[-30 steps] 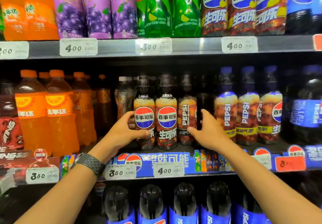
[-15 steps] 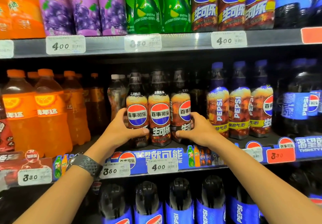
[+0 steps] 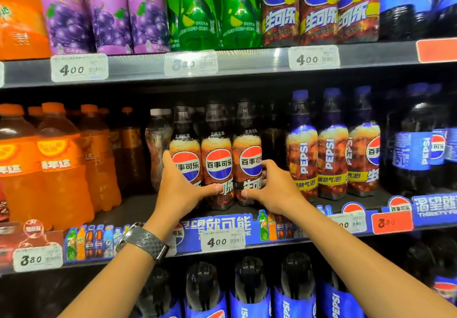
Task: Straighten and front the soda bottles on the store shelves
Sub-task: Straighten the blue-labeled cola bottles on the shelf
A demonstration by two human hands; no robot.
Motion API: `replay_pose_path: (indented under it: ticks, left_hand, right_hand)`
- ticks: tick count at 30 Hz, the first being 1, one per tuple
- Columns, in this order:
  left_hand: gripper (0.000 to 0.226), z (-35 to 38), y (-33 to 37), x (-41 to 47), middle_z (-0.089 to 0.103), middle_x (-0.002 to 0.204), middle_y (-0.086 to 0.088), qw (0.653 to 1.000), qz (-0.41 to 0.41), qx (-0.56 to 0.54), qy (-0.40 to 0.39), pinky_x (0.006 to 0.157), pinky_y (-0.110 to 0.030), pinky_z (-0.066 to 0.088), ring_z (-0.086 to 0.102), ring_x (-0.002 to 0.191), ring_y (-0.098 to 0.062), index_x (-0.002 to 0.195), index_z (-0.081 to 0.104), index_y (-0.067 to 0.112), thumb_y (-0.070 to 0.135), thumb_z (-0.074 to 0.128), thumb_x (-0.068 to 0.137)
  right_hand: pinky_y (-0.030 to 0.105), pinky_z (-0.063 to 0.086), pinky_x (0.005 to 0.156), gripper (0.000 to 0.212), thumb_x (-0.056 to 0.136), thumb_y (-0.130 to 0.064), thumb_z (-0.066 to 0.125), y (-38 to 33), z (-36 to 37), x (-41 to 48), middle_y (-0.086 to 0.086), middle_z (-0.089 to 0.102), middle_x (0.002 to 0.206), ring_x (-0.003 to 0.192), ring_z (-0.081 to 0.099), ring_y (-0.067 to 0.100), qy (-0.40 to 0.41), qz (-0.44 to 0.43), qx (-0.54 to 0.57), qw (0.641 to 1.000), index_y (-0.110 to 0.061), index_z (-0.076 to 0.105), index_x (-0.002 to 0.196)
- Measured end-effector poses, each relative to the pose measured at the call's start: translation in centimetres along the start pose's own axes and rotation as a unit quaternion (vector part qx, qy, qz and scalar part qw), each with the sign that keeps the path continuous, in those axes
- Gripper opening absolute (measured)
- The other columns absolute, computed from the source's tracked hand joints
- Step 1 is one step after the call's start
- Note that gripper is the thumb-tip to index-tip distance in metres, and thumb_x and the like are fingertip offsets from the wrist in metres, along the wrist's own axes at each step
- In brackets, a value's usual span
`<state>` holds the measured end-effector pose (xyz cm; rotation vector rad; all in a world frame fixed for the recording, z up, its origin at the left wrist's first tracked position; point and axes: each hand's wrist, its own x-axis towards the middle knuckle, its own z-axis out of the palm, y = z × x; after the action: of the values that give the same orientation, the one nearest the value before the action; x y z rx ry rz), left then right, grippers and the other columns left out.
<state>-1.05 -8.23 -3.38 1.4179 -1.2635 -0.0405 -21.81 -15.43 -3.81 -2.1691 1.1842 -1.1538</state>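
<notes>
Cola bottles (image 3: 216,144): three black-capped bottles stand upright in a row, side by side, at the near edge of the middle shelf (image 3: 133,206), directly in front of you.
Left bottle (image 3: 185,147): its round logo faces you, partly covered by your fingers.
Middle bottle (image 3: 218,166): the logo faces squarely out, and no fingers wrap it.
Right bottle (image 3: 247,149): the logo faces out, turned slightly to the right.
Left hand (image 3: 180,191): you grip the left bottle from its left side. Your thumb crosses the lower front, and its tip reaches the middle bottle.
Right hand (image 3: 272,189): your fingers curl round the right bottle's right side, and your thumb tip presses its lower front.
Watch (image 3: 143,242): it sits on your left wrist, a dark textured band.
Price tag (image 3: 222,241): it reads 4.00 and is clipped to the shelf edge below the row.
Pepsi bottles (image 3: 331,159): three blue-capped bottles stand near on the right. Two show the word sideways, and the third has its logo turned away.
White-capped bottle (image 3: 158,144): it stands just left of the row, set farther back.
Orange soda (image 3: 61,174): these bottles stand far left on the same shelf.
Upper shelf (image 3: 247,64): it holds grape (image 3: 108,13), green (image 3: 197,11) and cola bottles.
</notes>
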Motion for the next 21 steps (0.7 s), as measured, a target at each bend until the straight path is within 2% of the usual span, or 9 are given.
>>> replay_pose_path:
  ticks: [3, 6, 11, 14, 16, 18, 19, 21]
  left_hand:
    - [0.132, -0.6, -0.2, 0.2, 0.048, 0.134, 0.002, 1.0, -0.013, -0.006, -0.012, 0.095, -0.039, 0.049, 0.052, 0.119, -0.017, 0.14, 0.017, 0.03, 0.049, 0.093, 0.034]
    - [0.128, -1.2, -0.5, 0.4, 0.051, 0.127, 0.003, 1.0, -0.024, -0.007, -0.011, 0.087, -0.032, 0.05, 0.055, 0.113, -0.016, 0.136, 0.018, 0.035, 0.046, 0.094, 0.033]
    - [0.119, -1.7, -0.3, 0.3, 0.053, 0.125, 0.003, 1.0, -0.022, -0.012, -0.019, 0.089, -0.038, 0.053, 0.058, 0.11, -0.015, 0.131, 0.024, 0.034, 0.044, 0.094, 0.035]
    - [0.131, -1.9, 0.4, -0.3, 0.038, 0.146, -0.003, 0.999, -0.016, 0.027, 0.022, 0.102, -0.043, 0.043, 0.043, 0.13, -0.022, 0.147, 0.011, 0.027, 0.05, 0.09, 0.046]
    - [0.115, -2.0, 1.3, -1.0, 0.028, 0.149, -0.003, 0.988, 0.067, 0.099, 0.103, 0.105, -0.039, 0.033, 0.031, 0.135, -0.023, 0.148, 0.013, 0.025, 0.053, 0.083, 0.061]
    - [0.085, -1.7, 2.9, -1.7, 0.034, 0.135, -0.006, 0.962, 0.181, 0.124, 0.16, 0.099, -0.03, 0.031, 0.034, 0.124, -0.023, 0.139, 0.031, 0.019, 0.046, 0.076, 0.073]
    - [0.068, -1.3, 3.8, -2.1, 0.038, 0.126, -0.004, 0.955, 0.219, 0.113, 0.163, 0.096, -0.026, 0.031, 0.038, 0.117, -0.02, 0.131, 0.039, 0.017, 0.04, 0.074, 0.077]
    - [0.04, 0.0, 5.7, -3.0, 0.043, 0.112, 0.004, 0.956, 0.261, 0.064, 0.119, 0.087, -0.015, 0.034, 0.045, 0.103, -0.013, 0.115, 0.047, 0.021, 0.029, 0.07, 0.083]
  right_hand:
    - [0.036, 0.055, 0.084, 0.071, 0.065, -0.036, 0.085, -0.2, 0.5, 0.0, -0.003, 0.064, 0.115, 0.099, 0.063, 0.015, 0.007, -0.003, 0.003, 1.0, -0.021, 0.045, 0.121]
    - [0.034, 0.056, 0.081, 0.068, 0.064, -0.039, 0.085, -0.4, 0.9, -0.1, -0.006, 0.065, 0.11, 0.094, 0.064, 0.013, 0.011, -0.009, -0.001, 1.0, -0.023, 0.045, 0.117]
    - [0.033, 0.056, 0.082, 0.07, 0.064, -0.041, 0.084, -0.6, 0.8, -0.4, -0.006, 0.064, 0.112, 0.096, 0.063, 0.01, -0.002, -0.009, 0.003, 1.0, -0.023, 0.045, 0.12]
    - [0.033, 0.054, 0.085, 0.071, 0.067, -0.046, 0.081, -1.0, 0.1, -1.1, -0.006, 0.063, 0.116, 0.102, 0.061, 0.013, 0.004, -0.024, -0.029, 0.999, -0.021, 0.045, 0.123]
    - [0.032, 0.053, 0.085, 0.066, 0.074, -0.049, 0.074, -1.1, -1.3, -2.0, -0.007, 0.061, 0.118, 0.103, 0.06, 0.011, 0.056, -0.06, -0.066, 0.994, -0.021, 0.047, 0.128]
    - [0.03, 0.055, 0.078, 0.043, 0.081, -0.043, 0.07, -0.8, -3.6, -3.0, -0.013, 0.065, 0.102, 0.089, 0.061, 0.003, 0.126, -0.099, -0.066, 0.985, -0.024, 0.057, 0.117]
    - [0.027, 0.055, 0.073, 0.03, 0.082, -0.038, 0.07, -0.4, -4.9, -3.4, -0.015, 0.066, 0.09, 0.08, 0.061, 0.0, 0.159, -0.108, -0.06, 0.98, -0.025, 0.061, 0.108]
    - [0.023, 0.053, 0.068, 0.013, 0.083, -0.028, 0.069, 0.7, -7.7, -4.2, -0.015, 0.065, 0.078, 0.071, 0.061, 0.0, 0.215, -0.1, -0.051, 0.97, -0.026, 0.064, 0.095]
